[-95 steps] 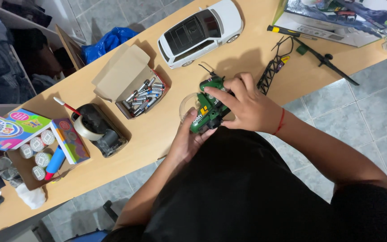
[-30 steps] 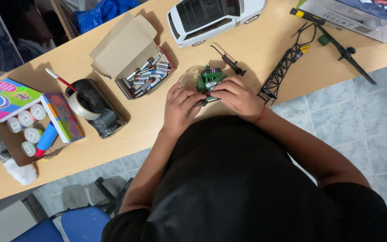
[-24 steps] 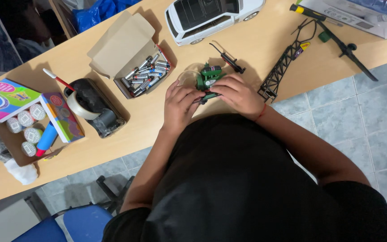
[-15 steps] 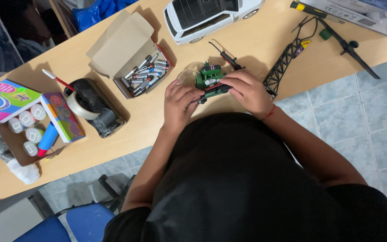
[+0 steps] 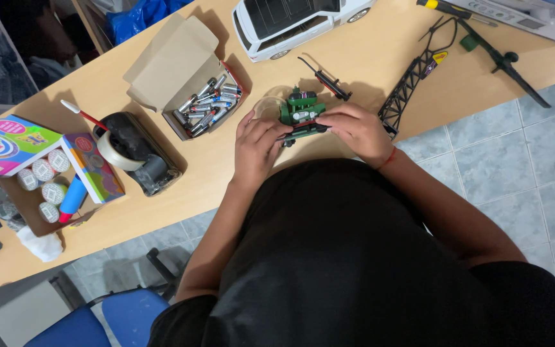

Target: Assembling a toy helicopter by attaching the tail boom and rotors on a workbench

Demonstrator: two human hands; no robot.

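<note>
A small green toy vehicle body (image 5: 301, 114) rests near the front edge of the wooden table (image 5: 380, 61). My left hand (image 5: 256, 146) grips its left side with curled fingers. My right hand (image 5: 356, 130) closes over its right side from above. A thin black rod part (image 5: 324, 80) lies just behind the toy. A black lattice boom piece (image 5: 411, 87) lies to the right of my right hand.
An open cardboard box of batteries (image 5: 205, 106) sits left of the toy. Beyond it stands a white toy car (image 5: 290, 20). A black tape dispenser (image 5: 133, 153), a paint-pot set (image 5: 40, 177) and a screwdriver (image 5: 454, 10) also lie on the table. A blue chair (image 5: 107, 318) is below.
Since the earliest frame the toy has been lowered from in front of me to the tabletop. Over the last second both hands stay on it, shifting only slightly.
</note>
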